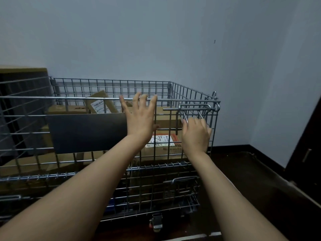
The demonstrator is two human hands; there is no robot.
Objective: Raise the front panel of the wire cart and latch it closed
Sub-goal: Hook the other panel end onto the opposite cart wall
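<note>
The wire cart point(189, 91) stands against the wall with its front panel point(97, 159) upright, top rail level with the cart's rim. My left hand point(139, 119) lies flat against the upper panel, fingers spread and touching the top rail. My right hand point(196, 134) is curled around the wire latch handle point(194, 108) at the panel's upper right corner, near the hook on the side wall. A dark plate point(86, 133) is fixed to the panel's left half.
Cardboard boxes point(102, 103) with labels fill the cart. A caster wheel point(156, 222) sits under the front edge. A dark cabinet edge point(305, 145) stands at the right, dark floor beside it. A blue-grey wall rises behind.
</note>
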